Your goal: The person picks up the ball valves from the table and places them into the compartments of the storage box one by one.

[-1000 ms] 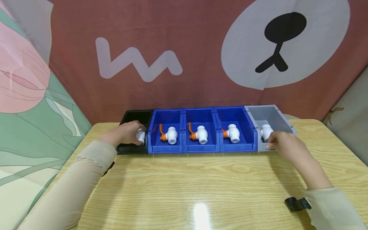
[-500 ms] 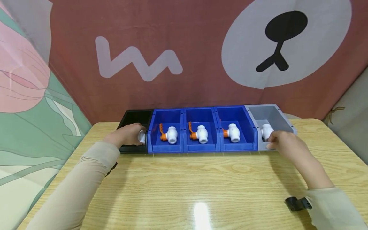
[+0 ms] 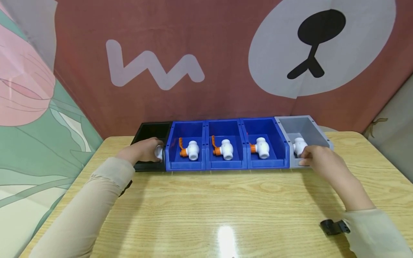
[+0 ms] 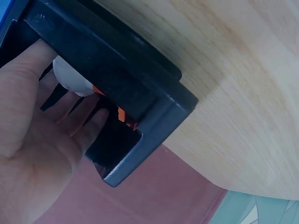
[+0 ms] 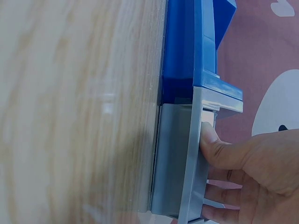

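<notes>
My left hand (image 3: 145, 149) reaches into the black bin (image 3: 156, 127) at the row's left end. Its fingers and thumb grip a white ball valve (image 4: 72, 79); a bit of orange handle shows beyond the fingertips in the left wrist view. At the right end, my right hand (image 3: 324, 159) reaches over the low front of the grey bin (image 3: 295, 124). Thumb and fingers pinch the near end of another white ball valve (image 3: 299, 145), which lies in that bin. In the right wrist view, the grey wall hides most of this valve.
Between them stand three blue bins (image 3: 185, 166) joined in a row, each with one white ball valve (image 3: 193, 150) with orange parts. The bins rest on a wood-grain table (image 3: 206, 204). A brown printed cloth (image 3: 193, 104) hangs close behind.
My left hand and forearm have shifted slightly to the right within the black bin. The right hand stays in place at the grey bin, and the other valves have not moved.
</notes>
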`<state>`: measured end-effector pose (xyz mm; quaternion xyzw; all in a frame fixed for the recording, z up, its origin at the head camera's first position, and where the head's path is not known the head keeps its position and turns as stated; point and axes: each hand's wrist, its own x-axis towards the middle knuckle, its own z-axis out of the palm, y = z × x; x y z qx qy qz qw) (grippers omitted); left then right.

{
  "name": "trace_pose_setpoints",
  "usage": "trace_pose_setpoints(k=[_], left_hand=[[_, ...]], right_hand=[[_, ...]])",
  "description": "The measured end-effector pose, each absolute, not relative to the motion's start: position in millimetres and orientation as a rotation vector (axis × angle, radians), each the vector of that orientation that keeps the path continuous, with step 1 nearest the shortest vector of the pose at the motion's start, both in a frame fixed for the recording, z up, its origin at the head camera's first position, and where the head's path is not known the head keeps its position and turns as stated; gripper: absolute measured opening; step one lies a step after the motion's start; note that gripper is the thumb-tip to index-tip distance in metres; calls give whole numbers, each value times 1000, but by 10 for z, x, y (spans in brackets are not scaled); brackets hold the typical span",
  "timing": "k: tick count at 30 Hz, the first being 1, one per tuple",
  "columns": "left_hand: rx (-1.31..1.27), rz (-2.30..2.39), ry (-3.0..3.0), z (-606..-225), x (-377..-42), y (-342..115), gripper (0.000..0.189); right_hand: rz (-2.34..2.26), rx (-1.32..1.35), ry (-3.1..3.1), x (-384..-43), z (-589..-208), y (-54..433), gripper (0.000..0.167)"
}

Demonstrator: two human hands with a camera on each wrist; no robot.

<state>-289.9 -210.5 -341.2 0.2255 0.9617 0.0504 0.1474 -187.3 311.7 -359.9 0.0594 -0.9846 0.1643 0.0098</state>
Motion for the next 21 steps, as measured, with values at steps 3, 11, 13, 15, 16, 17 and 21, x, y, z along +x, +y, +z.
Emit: trace_pose_setpoints(k=[3, 11, 13, 15, 16, 17, 21], left_hand=[[639, 176, 2766, -3416, -2890, -2129, 58], [665, 296, 2814, -3469, -2834, -2179, 53], [674, 315, 2827, -3480, -2817, -2194, 51], [669, 331, 2837, -3486, -2795, -2209, 50], [660, 342, 2843, -3487, -2782, -2217, 49], [651, 353, 2849, -3487, -2769, -2224, 47], [641, 384, 2899, -3472, -2707, -2248, 37]], right_hand=[[513, 184, -3078, -1874, -3593, 3114, 14], [509, 173, -3090, -1870, -3590, 3112, 14], [510, 170, -3094, -1870, -3592, 3110, 14], [514, 171, -3093, -1869, -3591, 3108, 14], [514, 170, -3093, -1868, -3591, 3105, 14], [514, 170, -3092, -1869, -3591, 3105, 14], [515, 177, -3087, -1867, -3589, 3108, 14]])
